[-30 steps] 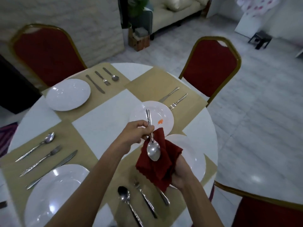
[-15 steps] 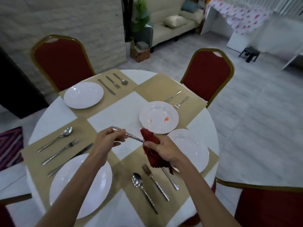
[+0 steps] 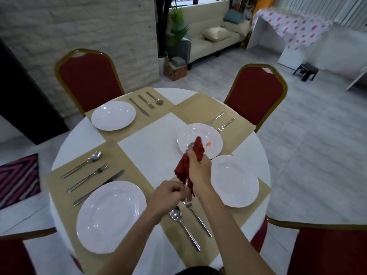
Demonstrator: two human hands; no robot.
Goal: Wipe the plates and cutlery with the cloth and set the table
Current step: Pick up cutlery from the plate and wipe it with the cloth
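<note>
The fingers [image 3: 191, 156] of the right hand [image 3: 198, 169] are curled tight round the red cloth [image 3: 199, 148], which is bunched about the upper part of the held spoon [image 3: 190, 145]. Only the rim of its bowl peeks out beside the cloth's top fold. Just below, nearer the person, the left hand [image 3: 168, 197] has its fingers clamped on the bare lower end of the same handle, so the spoon stands roughly upright between the two fists, above the worktop [image 3: 151, 147]. Directly beneath the fingers, on a tan placemat [image 3: 178, 238], lie a second spoon [image 3: 175, 214] and a fork [image 3: 201, 223], side by side, handles toward the person. Just right of the fingers sits a clean plate [image 3: 235, 181]. Just beyond them, partly behind the cloth, is a stained plate [image 3: 213, 133] with an orange smear [image 3: 208, 144], and past that plate a far knife [image 3: 216, 118] and far fork [image 3: 225, 125]. Left of the fingers rests a large plate [image 3: 111, 215], with three pieces of cutlery [image 3: 89, 177] lying beyond its rim. Well beyond and to the left, a fourth plate [image 3: 113, 115] sits beside three more pieces [image 3: 146, 101]. Red chairs [image 3: 89, 76] ring the worktop.
</note>
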